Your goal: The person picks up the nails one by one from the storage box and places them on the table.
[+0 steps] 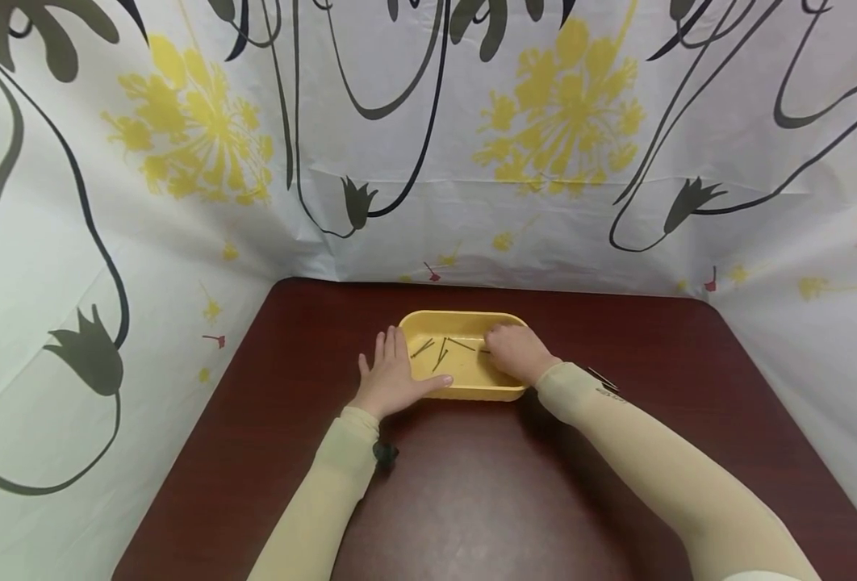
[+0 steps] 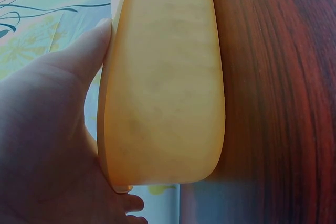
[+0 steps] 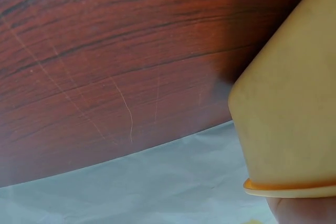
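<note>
A yellow plastic tray (image 1: 465,394) with rounded corners stands on the table, several thin dark nail-like pieces (image 1: 461,344) lying scattered on its floor. At the tray's left end is my left hand (image 1: 392,375), its fingers stretched along the outside and its thumb laid over the front rim. The left wrist view shows that thumb (image 2: 100,38) against the rim. My right hand (image 1: 517,353) reaches into the tray's right end with bent fingers. One thin piece pokes out beside those fingertips; whether they pinch it I cannot tell. The tray wall hides most of this hand in the right wrist view.
The dark red-brown wooden table (image 1: 472,484) spreads around the tray. Its far edge meets a white curtain (image 1: 414,145) printed with flowers, which also hangs along both sides. Dark bands (image 1: 385,453) sit on the wrists over pale sleeves.
</note>
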The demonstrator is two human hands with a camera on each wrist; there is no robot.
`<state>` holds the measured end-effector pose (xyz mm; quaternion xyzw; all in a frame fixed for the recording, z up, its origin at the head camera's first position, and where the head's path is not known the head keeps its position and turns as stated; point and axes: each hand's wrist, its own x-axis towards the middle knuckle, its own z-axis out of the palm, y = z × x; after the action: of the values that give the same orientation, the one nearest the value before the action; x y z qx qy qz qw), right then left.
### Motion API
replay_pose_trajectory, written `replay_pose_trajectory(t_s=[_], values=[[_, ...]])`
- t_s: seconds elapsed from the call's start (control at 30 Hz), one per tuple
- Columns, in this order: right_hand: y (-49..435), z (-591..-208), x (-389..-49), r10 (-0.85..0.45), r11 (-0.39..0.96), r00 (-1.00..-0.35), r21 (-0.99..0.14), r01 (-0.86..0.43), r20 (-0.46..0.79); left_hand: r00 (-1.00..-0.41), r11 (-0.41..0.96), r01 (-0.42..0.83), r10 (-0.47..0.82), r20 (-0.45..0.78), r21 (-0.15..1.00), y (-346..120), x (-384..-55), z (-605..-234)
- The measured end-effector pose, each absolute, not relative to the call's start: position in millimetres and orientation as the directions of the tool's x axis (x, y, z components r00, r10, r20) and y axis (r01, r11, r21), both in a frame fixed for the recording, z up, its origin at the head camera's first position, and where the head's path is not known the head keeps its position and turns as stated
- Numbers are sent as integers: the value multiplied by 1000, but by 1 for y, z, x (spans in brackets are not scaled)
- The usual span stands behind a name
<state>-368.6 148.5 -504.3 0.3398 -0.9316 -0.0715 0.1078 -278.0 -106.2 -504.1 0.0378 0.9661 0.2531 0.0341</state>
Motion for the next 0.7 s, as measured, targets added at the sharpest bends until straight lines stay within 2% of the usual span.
replay_pose_trajectory(t_s=[0.37,0.57,0.7], values=[[149,-503,-369,-656,755,-741,150,-638,146,-995,870,57,88,-40,489,-106,-279,-505],[148,-499,-362,-690,719,-698,79,-690,190,-996,869,54,85,-40,491,-105,-278,-503],[148,-494,-358,-712,692,-664,70,-718,228,-995,873,47,83,-54,486,-105,-278,-502]])
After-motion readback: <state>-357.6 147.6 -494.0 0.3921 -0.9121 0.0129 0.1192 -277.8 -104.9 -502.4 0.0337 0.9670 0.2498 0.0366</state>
